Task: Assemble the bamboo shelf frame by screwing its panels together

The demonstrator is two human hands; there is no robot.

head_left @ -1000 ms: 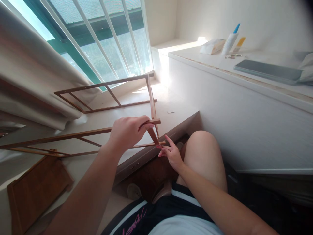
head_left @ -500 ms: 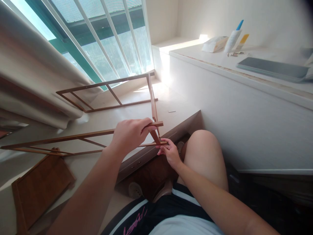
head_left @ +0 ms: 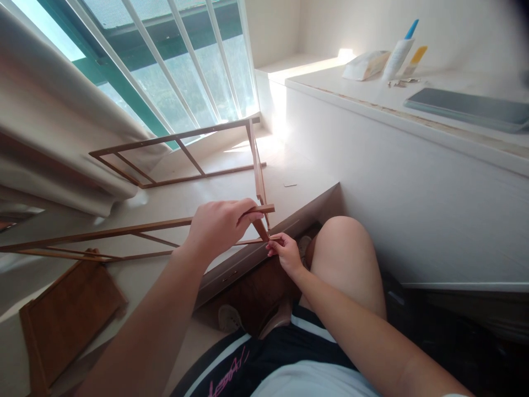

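My left hand is closed around the upper rail of a brown wooden ladder-shaped side frame, close to its right end. At the lower rail's end, the fingers of my right hand pinch the corner where a crosspiece meets it. Whether a small fastener is also between those fingers is hidden. A slim wooden board runs back from this corner to a second, similar side frame, which stands farther off near the window.
A brown wooden panel lies at the lower left. A small hex key rests on the pale surface. On the white ledge at right are a blue-tipped tube, a yellow-topped item, small metal pieces and a dark flat device. A curtain hangs at left.
My right hand's fingers have drawn together at the lower corner, now covering the rail's end. My left hand keeps its hold on the upper rail. The view has shifted slightly.
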